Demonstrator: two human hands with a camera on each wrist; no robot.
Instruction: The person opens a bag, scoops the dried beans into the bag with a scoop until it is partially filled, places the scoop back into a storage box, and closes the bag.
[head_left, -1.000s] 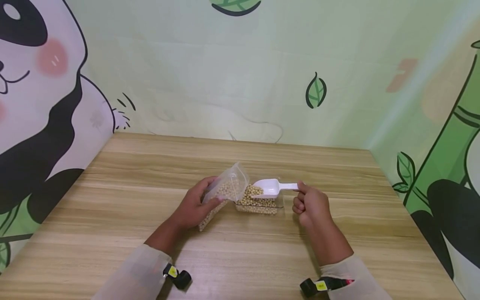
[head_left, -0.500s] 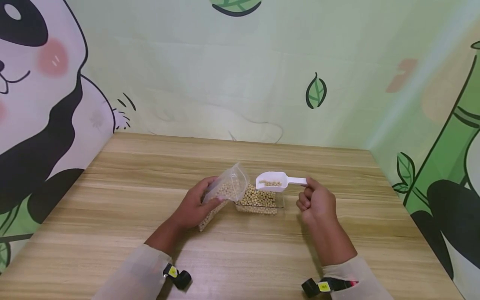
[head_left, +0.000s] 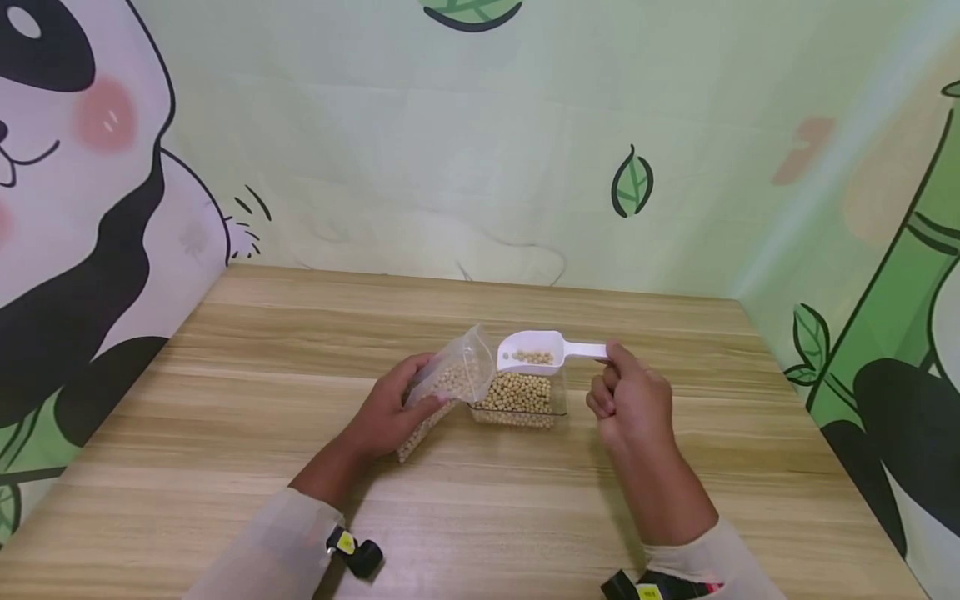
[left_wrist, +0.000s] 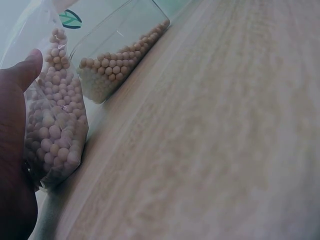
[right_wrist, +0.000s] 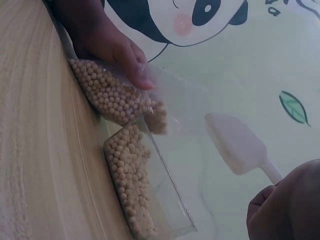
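My left hand (head_left: 390, 408) grips a clear plastic bag (head_left: 474, 367) part full of round, pale soybeans (left_wrist: 57, 120). The bag leans right, its mouth at the left end of a clear rectangular box (head_left: 559, 398). Soybeans (right_wrist: 130, 185) cover the box's bottom and pile higher toward the bag. My right hand (head_left: 636, 400) holds a white scoop (head_left: 532, 340) by its handle, fingers curled. The scoop's bowl is over the back of the box, above the rim, with a small amount of soybeans in it. In the right wrist view the scoop (right_wrist: 235, 142) shows its outer side.
Bag and box rest on a wood-grain table (head_left: 300, 308). Behind it rises a pale green wall (head_left: 375, 183) printed with a panda and leaves. Each wrist carries a small black camera, the left wrist camera (head_left: 366, 560) close over the tabletop.
The scoop was down in the soybeans by the bag's mouth; my right hand has raised it with some soybeans in the bowl, then shifted it slightly left and farther back. My left hand stays put.
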